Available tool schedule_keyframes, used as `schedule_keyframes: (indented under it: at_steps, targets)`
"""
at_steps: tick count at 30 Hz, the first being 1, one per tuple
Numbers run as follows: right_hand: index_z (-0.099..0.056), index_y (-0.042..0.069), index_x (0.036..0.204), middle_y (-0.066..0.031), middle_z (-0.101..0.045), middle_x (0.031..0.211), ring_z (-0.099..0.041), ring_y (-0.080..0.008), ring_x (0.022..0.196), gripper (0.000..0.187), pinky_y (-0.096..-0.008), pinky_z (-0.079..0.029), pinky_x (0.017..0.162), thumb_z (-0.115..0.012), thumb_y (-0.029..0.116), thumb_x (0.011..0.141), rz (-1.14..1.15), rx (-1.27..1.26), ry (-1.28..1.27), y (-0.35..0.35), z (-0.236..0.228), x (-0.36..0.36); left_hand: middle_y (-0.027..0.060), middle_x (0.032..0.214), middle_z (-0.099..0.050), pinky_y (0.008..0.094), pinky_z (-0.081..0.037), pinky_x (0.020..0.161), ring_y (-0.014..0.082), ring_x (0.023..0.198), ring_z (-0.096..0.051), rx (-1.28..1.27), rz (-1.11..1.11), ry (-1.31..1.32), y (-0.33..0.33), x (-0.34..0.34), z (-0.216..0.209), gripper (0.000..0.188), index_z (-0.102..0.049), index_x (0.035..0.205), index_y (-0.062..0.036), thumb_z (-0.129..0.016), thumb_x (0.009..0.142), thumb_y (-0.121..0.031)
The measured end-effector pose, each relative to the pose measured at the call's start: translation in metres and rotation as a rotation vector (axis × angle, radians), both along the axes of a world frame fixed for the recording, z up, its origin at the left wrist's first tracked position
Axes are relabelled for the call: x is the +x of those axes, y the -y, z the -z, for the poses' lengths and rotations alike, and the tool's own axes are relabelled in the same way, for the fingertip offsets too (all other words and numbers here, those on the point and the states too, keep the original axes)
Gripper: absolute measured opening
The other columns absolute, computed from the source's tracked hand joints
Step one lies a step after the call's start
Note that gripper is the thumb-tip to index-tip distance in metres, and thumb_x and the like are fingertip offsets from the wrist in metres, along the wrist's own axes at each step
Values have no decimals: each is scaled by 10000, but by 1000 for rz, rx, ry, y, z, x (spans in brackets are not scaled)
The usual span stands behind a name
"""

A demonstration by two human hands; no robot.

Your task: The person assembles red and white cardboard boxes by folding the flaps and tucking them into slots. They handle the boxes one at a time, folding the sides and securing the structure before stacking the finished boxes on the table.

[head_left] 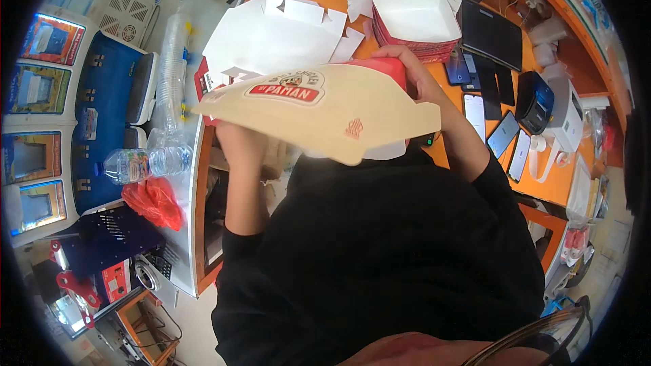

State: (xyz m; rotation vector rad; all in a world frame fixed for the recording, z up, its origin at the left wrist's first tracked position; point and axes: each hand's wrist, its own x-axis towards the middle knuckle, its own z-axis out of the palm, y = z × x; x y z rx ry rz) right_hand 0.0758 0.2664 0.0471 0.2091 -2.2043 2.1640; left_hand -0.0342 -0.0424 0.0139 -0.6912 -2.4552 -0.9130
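Flat cream carton blank (325,118) with a red label patch sits mid-frame, held up close to the chest, above the edge of the orange counter (542,186). It looks unfolded: one broad panel faces the camera, a side flap sticks out to the right, no walls stood up. A red inner face shows at its top edge. So judging from this, folding has barely begun on this piece; all the side folds and tab locks seem left to do.

Right hand (410,71) grips the blank's upper right edge, fingers curled over the red part, forearm in a black sleeve running down and right across the counter. Left hand (237,142) is mostly hidden under the blank's left end; it appears to hold it from below, but the fingers can't be seen, so the exact grip is unclear. Left forearm drops straight down to a black sleeve.

Behind the blank: a heap of white folded boxes (274,37) and another white box on a red-edged stack (410,3), which reads as finished pieces. Right of that, several phones (503,134) lie flat, plus a small dark printer (534,102). To the left, a tall sleeve of clear plastic cups (173,61), a water bottle (146,163) lying on its side, and a red plastic bag (154,202).
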Motion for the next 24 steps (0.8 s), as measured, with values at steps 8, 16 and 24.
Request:
schedule_keyframes:
  at_steps: [8, 16, 24]
  targets:
    - [-399, 129, 1327, -84, -516, 1271, -508, -179, 1187, 620, -345, -440, 987, -743, 173, 812, 124, 155, 17, 4, 6, 20, 20, 724, -640, 245, -453, 596, 79, 625, -559, 740, 129, 635, -33, 60, -17, 137, -621, 859, 21, -653, 938, -86]
    - [-391, 86, 1315, -102, -548, 1185, -555, -181, 1082, 598, -319, -469, 912, -727, 210, 835, 208, 383, -12, 11, 15, 21, 196, 718, -669, 381, -521, 659, 345, 715, -694, 148, -42, 657, -42, 52, 16, 196, -676, 884, 19, -675, 878, -177]
    - [-367, 41, 1397, -128, -518, 1233, -535, -168, 1163, 665, -319, -469, 948, -676, 325, 880, 175, -474, 444, -12, 3, 3, 202, 1536, -224, 473, -300, 1107, 329, 1381, -327, 466, 808, 473, -24, 14, -1, 1533, 25, 1529, -43, -932, 458, -579]
